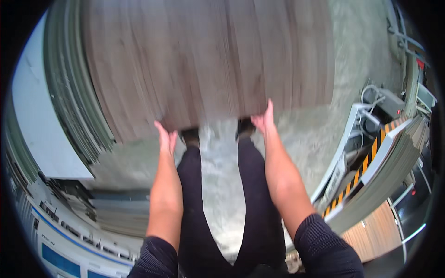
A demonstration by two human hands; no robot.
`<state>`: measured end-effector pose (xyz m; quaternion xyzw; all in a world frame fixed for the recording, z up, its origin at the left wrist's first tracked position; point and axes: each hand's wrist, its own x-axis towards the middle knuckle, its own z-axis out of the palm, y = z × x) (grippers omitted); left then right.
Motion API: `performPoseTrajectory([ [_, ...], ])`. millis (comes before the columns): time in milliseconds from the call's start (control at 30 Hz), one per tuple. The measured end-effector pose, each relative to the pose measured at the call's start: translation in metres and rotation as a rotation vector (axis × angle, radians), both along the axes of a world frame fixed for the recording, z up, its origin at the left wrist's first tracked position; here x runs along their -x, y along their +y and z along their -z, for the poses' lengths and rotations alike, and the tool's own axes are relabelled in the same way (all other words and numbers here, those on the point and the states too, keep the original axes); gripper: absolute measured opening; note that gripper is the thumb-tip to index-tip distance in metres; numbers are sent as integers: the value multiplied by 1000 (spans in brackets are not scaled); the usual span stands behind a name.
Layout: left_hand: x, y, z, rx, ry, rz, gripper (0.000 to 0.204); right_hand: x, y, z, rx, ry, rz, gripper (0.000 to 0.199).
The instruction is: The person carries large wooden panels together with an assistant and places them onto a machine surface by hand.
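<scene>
Brown wood-grain panel (208, 60), near edge at left fingers (172, 137) and right fingers (259, 121); both partly hidden, cannot tell whether pinching.

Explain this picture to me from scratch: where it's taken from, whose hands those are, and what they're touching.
There is no robot here. One camera, worn on a person's head, looks down; its wide fisheye lens bends straight edges near the rim. The bare left hand and right hand are the wearer's own, with dark-clad legs below. Both are at the near edge of a large brown wood-grain board; how firmly they grip is hard to tell, as the fingers are partly hidden. Beneath is a grey floor. On the left stands a white panel; on the right, a black-and-orange striped strip.
</scene>
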<state>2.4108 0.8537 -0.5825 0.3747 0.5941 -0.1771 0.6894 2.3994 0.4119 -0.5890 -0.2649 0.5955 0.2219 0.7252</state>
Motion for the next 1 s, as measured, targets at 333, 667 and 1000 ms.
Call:
performPoseTrajectory([
  [333, 18, -35, -142, 71, -29, -149, 91, -9, 6, -157, 84, 82, 402, 96],
  [667, 25, -103, -245, 249, -185, -177, 96, -4, -64, -235, 61, -266, 367, 89],
  [1000, 14, -37, -377, -42, -124, -306, 112, 6, -32, -366, 81, -206, 338, 82],
])
